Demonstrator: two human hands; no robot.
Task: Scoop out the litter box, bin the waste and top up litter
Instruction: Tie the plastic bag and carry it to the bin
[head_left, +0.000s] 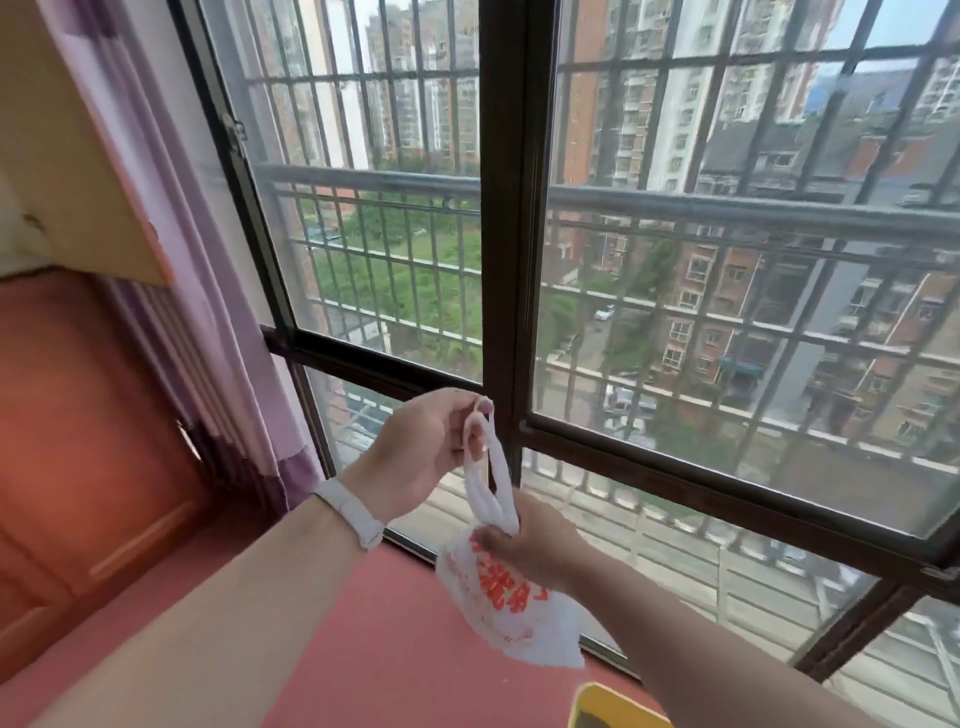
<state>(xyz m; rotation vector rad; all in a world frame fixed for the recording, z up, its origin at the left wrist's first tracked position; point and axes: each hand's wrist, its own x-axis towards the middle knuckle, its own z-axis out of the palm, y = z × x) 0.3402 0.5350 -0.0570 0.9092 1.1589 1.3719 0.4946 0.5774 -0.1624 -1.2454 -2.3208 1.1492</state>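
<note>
A white plastic bag (511, 608) with red print hangs in front of me above the red sill. My left hand (421, 447), a white band on its wrist, pinches the top of the bag's twisted handles (485, 467) and holds them up. Just below, my right hand (530, 540) grips the bag's neck where the handles meet the body. The bag's contents are hidden. The litter box and scoop are out of view.
A large dark-framed window (501, 208) with barred railings fills the view ahead. A purple curtain (223, 312) hangs at the left beside a reddish wooden cabinet (78, 441). A red sill (384, 649) lies below. A yellow object's edge (613, 706) shows at the bottom.
</note>
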